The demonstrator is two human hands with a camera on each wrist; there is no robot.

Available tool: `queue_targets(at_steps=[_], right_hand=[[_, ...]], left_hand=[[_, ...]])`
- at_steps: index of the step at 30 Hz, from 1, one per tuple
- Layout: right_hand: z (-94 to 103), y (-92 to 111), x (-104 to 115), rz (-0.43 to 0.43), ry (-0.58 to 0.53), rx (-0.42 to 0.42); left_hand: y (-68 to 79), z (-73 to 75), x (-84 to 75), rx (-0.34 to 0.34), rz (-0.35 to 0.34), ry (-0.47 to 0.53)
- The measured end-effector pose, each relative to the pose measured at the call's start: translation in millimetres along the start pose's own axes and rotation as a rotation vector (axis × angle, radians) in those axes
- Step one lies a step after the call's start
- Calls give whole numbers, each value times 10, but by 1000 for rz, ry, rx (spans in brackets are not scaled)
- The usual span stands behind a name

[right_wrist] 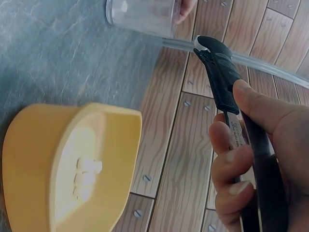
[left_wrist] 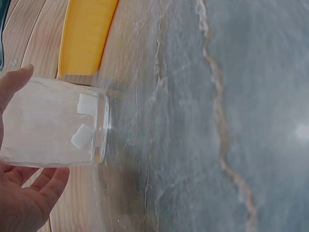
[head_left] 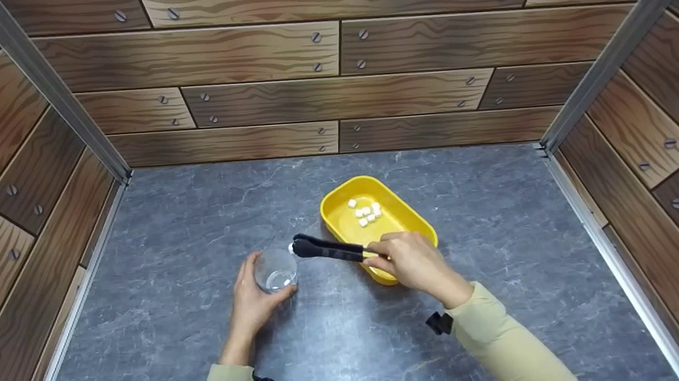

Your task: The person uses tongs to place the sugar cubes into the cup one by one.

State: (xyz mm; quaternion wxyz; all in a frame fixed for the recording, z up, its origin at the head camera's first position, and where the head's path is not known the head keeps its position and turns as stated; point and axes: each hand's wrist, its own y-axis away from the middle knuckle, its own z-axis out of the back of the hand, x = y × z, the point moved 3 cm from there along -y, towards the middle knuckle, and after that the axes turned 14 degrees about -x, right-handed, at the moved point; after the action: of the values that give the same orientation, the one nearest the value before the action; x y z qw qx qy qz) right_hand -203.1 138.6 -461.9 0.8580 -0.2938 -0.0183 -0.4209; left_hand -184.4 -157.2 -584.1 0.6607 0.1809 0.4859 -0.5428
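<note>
Grey marble-look tabletop (head_left: 198,224) inside wood-plank walls: left hand (head_left: 252,304) is gripping a clear glass (head_left: 275,271) holding two white cubes (left_wrist: 83,136), right hand (head_left: 413,263) at its 3 o'clock is squeezing black tongs (head_left: 327,249) clamped on a cube (head_left: 291,249) over the glass rim, yellow tray (head_left: 404,219) sitting at 2 o'clock.

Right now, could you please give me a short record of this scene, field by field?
Left hand: holds the glass upright on the table.
Right hand: grips the tongs, tips pinching a white cube at the glass rim.
Glass contents: two white cubes.
Tray: yellow, beside the right hand, several white cubes inside.
</note>
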Motion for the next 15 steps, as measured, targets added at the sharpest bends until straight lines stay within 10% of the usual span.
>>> queue_targets(at_steps=[15], right_hand=[[-161,11,53,-17,16,12]], left_hand=[[-3,-2,2,-2,-12,15]])
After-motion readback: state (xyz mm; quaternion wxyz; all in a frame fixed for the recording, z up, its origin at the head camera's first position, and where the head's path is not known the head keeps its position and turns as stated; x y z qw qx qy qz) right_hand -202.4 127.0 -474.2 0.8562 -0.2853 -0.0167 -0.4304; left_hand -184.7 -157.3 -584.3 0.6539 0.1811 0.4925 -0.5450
